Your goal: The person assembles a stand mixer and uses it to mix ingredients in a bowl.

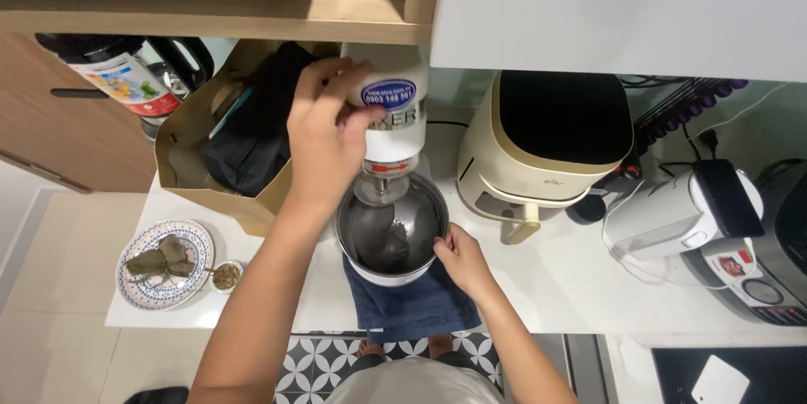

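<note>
Looking down, you see your left hand (pixel 324 131) wrapped around the side of the white mixer head (pixel 391 105), with your fingers curled onto it. Your right hand (pixel 461 259) pinches the rim of the shiny metal bowl (pixel 391 232) on its right side. The bowl sits right under the mixer head, and the beater (pixel 380 190) hangs at the top of the bowl. Something dark and grey is inside the bowl. A blue towel (pixel 412 307) lies under the bowl and hangs over the edge of the white counter (pixel 546 286). Just beside the mixer, on the right, stands a cream air fryer (pixel 546 143). On the left stands a brown paper bag (pixel 218 143). Farther left there is a patterned plate (pixel 197 244) with a leaf-wrapped bundle (pixel 160 261) on it.
</note>
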